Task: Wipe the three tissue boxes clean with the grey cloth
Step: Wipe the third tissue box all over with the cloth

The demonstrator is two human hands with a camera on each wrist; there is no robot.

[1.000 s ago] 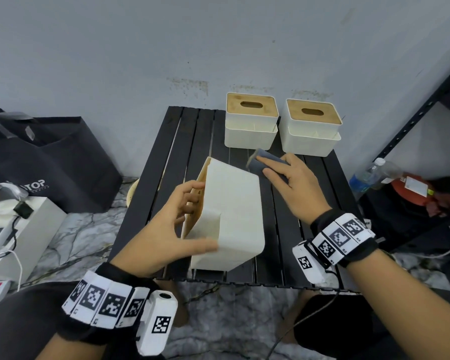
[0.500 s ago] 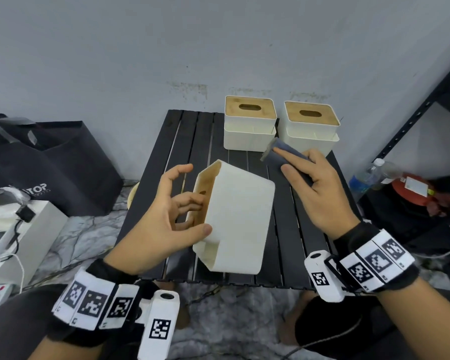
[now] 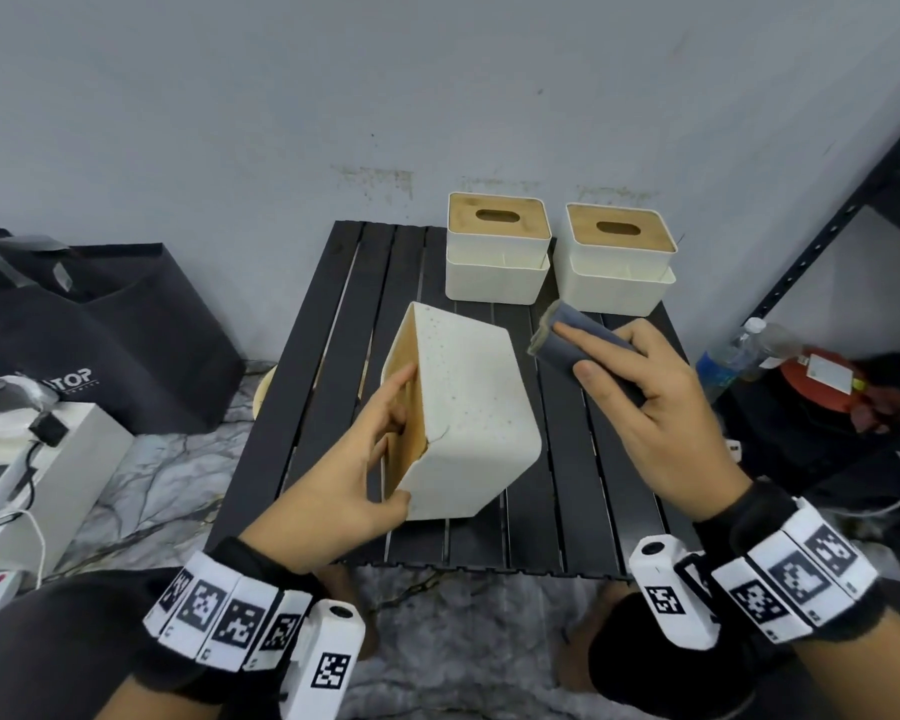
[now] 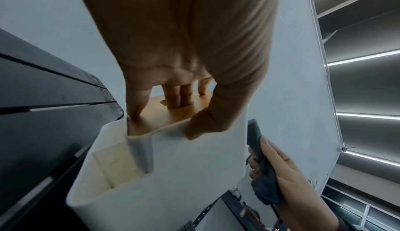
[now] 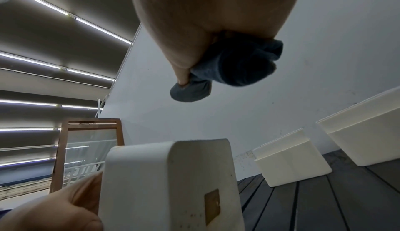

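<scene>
My left hand (image 3: 365, 454) grips a white tissue box (image 3: 468, 407) tipped on its side above the black slatted table (image 3: 333, 356), fingers on its wooden lid (image 4: 173, 113), thumb on a white side. Small specks dot the upturned face. My right hand (image 3: 640, 402) holds the folded grey cloth (image 3: 567, 340) just right of the box, apart from it. In the right wrist view the cloth (image 5: 233, 67) is bunched between thumb and fingers above the box (image 5: 173, 183). Two more white boxes with wooden lids (image 3: 497, 252) (image 3: 614, 262) stand upright at the table's back edge.
A black bag (image 3: 100, 324) and white devices with cables (image 3: 37, 459) lie on the floor at left. A black metal shelf (image 3: 853, 210), a plastic bottle (image 3: 733, 350) and a red object (image 3: 822, 381) stand at right. A grey wall rises behind the table.
My left hand has turned the box so a speckled white face points up. My right hand lifted the cloth off the box and drew it back to the right.
</scene>
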